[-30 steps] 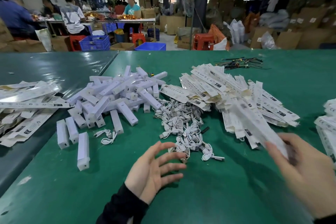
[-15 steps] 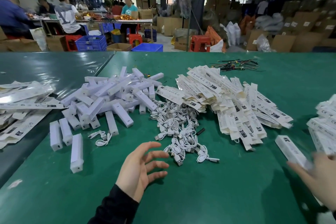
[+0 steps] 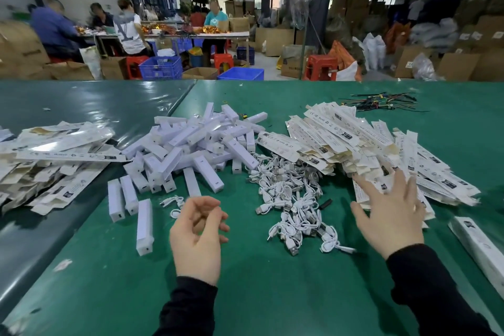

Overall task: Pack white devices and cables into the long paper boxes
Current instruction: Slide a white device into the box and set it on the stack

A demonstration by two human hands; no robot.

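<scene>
A heap of white stick-shaped devices lies on the green table, left of centre. A tangle of short white cables sits in the middle. To the right spreads a pile of flat long paper boxes. My left hand hovers near the device heap with fingers loosely curled, holding nothing; a lone cable lies just beyond it. My right hand is spread flat with straight fingers over the near edge of the box pile. One packed box lies alone at the far right.
A second pile of flattened boxes covers the darker table on the left. Black cable ties and coloured wires lie at the back right. Several people work at a far table, among cartons, blue crates and red stools.
My right hand set the packed box down at the far right and moved left onto the box pile. My left hand drifted slightly left and its fingers curled in.
</scene>
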